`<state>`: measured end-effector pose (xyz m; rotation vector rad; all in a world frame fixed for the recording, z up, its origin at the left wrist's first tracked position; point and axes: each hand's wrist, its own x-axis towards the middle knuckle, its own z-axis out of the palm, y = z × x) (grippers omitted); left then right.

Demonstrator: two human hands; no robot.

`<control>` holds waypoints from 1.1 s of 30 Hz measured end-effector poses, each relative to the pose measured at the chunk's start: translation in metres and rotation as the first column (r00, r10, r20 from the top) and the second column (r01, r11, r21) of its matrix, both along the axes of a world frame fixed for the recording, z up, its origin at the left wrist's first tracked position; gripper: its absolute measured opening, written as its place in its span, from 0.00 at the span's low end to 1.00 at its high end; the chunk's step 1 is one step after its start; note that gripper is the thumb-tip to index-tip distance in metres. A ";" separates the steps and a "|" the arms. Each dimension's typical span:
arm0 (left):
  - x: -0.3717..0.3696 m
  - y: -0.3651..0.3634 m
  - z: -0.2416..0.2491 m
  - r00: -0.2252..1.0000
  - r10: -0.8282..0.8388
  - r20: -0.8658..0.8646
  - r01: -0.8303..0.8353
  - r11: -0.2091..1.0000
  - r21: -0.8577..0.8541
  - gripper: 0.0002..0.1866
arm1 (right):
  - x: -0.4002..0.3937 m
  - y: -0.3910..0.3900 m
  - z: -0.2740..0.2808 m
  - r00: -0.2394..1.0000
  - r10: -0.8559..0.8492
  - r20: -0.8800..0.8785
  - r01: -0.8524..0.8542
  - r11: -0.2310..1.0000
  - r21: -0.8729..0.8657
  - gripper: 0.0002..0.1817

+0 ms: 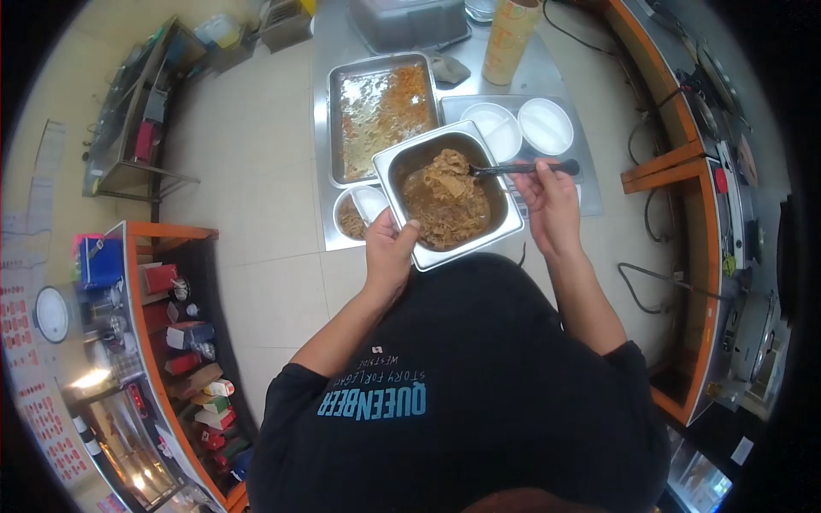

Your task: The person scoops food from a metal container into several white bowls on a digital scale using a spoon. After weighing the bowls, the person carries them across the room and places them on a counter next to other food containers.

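My left hand point(392, 250) grips the near left rim of a square metal pan point(513, 224), which is tilted in front of my body. Brown meat in sauce point(449, 224) lies inside it. My right hand point(550, 205) is closed round the black handle of a serving spoon point(522, 168). The spoon's bowl is heaped with meat point(450, 173) above the pan's far part. Behind my left hand, a round divided white dish point(369, 198) holds some brown food in one section. Two more divided white dishes point(493, 130) point(546, 126) stand beyond the pan, with nothing in them.
A large metal tray point(335, 120) with orange food remnants stands on the metal table point(321, 60). Behind are a grey plastic container point(402, 24), a crumpled cloth point(449, 68) and an upright wrap roll point(510, 43). Orange-edged shelving point(137, 282) stands left, an orange-edged counter point(711, 256) right.
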<state>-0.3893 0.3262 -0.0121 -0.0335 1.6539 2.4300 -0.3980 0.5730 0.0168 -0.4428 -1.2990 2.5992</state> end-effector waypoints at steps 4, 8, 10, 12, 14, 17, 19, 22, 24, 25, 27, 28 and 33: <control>-0.010 0.009 0.000 0.998 0.003 0.056 -0.006 0.999 0.049 0.10 | -0.006 0.018 0.006 0.998 -0.061 -0.020 0.061 0.998 -0.003 0.07; -0.015 0.009 -0.008 0.995 0.010 0.095 -0.019 0.995 0.098 0.11 | -0.017 0.044 0.014 0.986 -0.154 -0.068 0.155 0.988 0.014 0.07; -0.017 0.008 -0.012 0.995 0.034 0.094 -0.045 0.993 0.111 0.11 | -0.026 0.059 0.007 0.976 -0.203 -0.083 0.207 0.978 0.036 0.07; -0.016 0.003 -0.014 0.992 0.066 0.110 -0.077 0.992 0.100 0.12 | -0.036 0.072 -0.007 0.965 -0.250 -0.084 0.254 0.966 0.050 0.07; -0.015 -0.003 -0.019 0.987 0.110 0.115 -0.120 0.989 0.086 0.12 | -0.042 0.084 -0.031 0.963 -0.254 -0.086 0.263 0.959 0.109 0.08; -0.014 -0.014 -0.022 0.981 0.137 0.135 -0.149 0.985 0.082 0.11 | -0.047 0.087 -0.067 0.969 -0.218 -0.119 0.241 0.942 0.235 0.07; -0.012 -0.016 -0.022 0.973 0.178 0.145 -0.191 0.978 0.083 0.10 | -0.045 0.088 -0.074 0.970 -0.163 -0.179 0.220 0.904 0.366 0.07; -0.010 -0.019 -0.023 0.966 0.207 0.158 -0.219 0.973 0.068 0.09 | -0.041 0.093 -0.081 0.950 -0.045 -0.308 0.225 0.781 0.582 0.06; -0.008 -0.022 -0.027 0.967 0.202 0.153 -0.215 0.974 0.072 0.09 | -0.038 0.096 -0.075 0.951 0.023 -0.309 0.221 0.648 0.729 0.06; -0.007 -0.028 -0.028 0.968 0.199 0.150 -0.212 0.974 0.076 0.09 | -0.037 0.090 -0.067 0.951 0.058 -0.303 0.218 0.569 0.793 0.06; -0.005 -0.029 -0.027 0.966 0.203 0.161 -0.216 0.974 0.073 0.09 | -0.035 0.088 -0.054 0.948 0.053 -0.314 0.240 0.528 0.815 0.07; -0.005 -0.029 -0.027 0.964 0.207 0.165 -0.221 0.973 0.071 0.09 | -0.034 0.088 -0.050 0.940 0.063 -0.335 0.250 0.539 0.804 0.08; -0.006 -0.026 -0.028 0.962 0.217 0.167 -0.230 0.971 0.059 0.09 | -0.023 0.073 -0.044 0.955 0.240 -0.174 0.081 0.354 0.932 0.09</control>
